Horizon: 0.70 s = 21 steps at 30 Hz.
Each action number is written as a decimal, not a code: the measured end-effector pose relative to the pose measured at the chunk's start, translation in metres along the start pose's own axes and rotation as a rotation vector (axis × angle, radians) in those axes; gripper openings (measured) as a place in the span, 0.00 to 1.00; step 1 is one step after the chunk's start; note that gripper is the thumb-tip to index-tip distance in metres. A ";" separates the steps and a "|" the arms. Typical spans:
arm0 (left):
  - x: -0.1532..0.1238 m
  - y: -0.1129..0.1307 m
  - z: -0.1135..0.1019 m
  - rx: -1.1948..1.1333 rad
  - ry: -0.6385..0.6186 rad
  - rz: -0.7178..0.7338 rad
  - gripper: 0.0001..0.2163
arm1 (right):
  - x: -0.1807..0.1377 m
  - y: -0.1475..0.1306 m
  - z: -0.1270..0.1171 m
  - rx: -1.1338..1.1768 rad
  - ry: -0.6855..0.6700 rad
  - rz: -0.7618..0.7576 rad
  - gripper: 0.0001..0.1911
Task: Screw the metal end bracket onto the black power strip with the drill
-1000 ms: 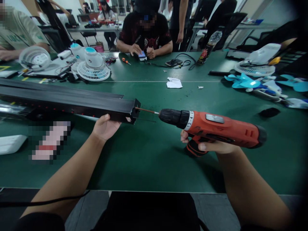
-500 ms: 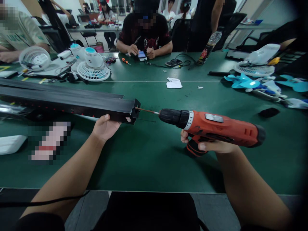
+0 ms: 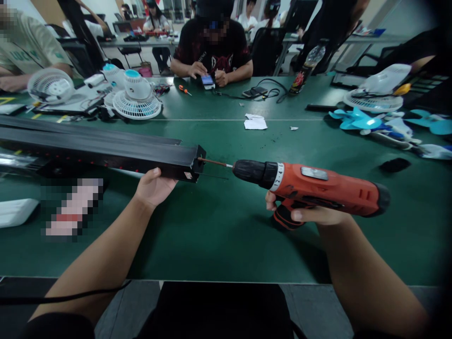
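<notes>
My left hand [image 3: 155, 187] grips a long black rectangular bar [image 3: 141, 157] from below near its right end, thumb on the front side. My right hand [image 3: 314, 214] is wrapped round the handle of an orange and black cordless drill [image 3: 325, 183]. From the drill's chuck a long brownish bit [image 3: 216, 162] reaches left, and its tip meets the end face of the bar. A thin dark wire or rod [image 3: 215, 176] sticks out below the bit. The fingers under the bar are hidden.
On the green table [image 3: 226, 235] lie a paper scrap [image 3: 255, 122] and an orange screwdriver [image 3: 184, 89]. White fan parts [image 3: 137, 101] stand at the back left, blue fan blades [image 3: 356, 119] at the right. A bottle [image 3: 306, 70] stands near a person [image 3: 213, 52] sitting opposite.
My hands, the drill and the bar stay in place. In the background, a standing person at the right has shifted to the right.
</notes>
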<state>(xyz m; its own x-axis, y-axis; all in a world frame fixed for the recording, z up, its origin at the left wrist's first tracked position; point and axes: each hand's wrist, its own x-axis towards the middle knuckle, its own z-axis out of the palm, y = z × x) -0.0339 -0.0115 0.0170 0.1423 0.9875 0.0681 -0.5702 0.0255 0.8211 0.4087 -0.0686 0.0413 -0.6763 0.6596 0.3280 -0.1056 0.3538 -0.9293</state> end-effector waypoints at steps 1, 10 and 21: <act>0.000 0.000 0.000 0.002 0.002 0.000 0.27 | 0.000 0.000 0.000 0.004 -0.002 -0.003 0.24; 0.000 0.001 0.002 -0.024 -0.001 0.001 0.30 | 0.000 -0.001 0.005 0.057 0.034 0.029 0.24; 0.000 0.000 0.002 -0.016 0.003 0.002 0.29 | 0.003 -0.005 0.004 0.002 0.017 0.004 0.23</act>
<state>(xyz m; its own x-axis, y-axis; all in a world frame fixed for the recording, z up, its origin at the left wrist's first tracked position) -0.0325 -0.0120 0.0187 0.1383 0.9880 0.0682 -0.5833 0.0256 0.8119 0.4044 -0.0711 0.0457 -0.6646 0.6720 0.3266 -0.1043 0.3493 -0.9312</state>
